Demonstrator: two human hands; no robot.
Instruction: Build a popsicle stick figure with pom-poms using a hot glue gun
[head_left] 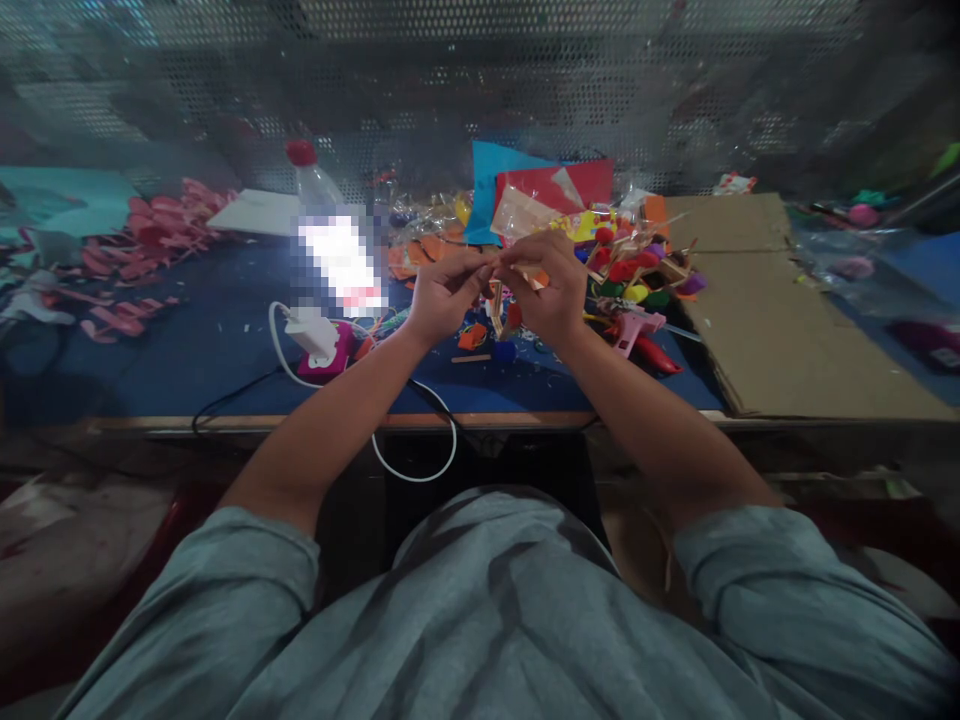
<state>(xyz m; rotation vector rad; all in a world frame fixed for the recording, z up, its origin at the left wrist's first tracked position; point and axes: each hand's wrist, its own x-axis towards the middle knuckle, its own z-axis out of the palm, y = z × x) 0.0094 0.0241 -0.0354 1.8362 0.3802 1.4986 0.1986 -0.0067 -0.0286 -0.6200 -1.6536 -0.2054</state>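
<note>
My left hand (444, 293) and my right hand (551, 285) are raised together over the blue table (217, 345), fingers pinched shut. Between them they hold a small wooden stick piece (496, 303) that hangs down, with a bit of clear wrapper (517, 215) sticking up above the fingertips. Just right of my right hand lies a pile of colourful small toy parts on sticks (637, 270). Under my hands are scattered orange, red and blue bits (487, 345).
A plastic bottle with a red cap (319, 215) stands at the left, by a white charger and cable (311, 335). Pink pieces (142, 250) lie far left. Flat cardboard (765, 310) covers the right. Blue and red paper sheets (540, 185) lean against the perforated back wall.
</note>
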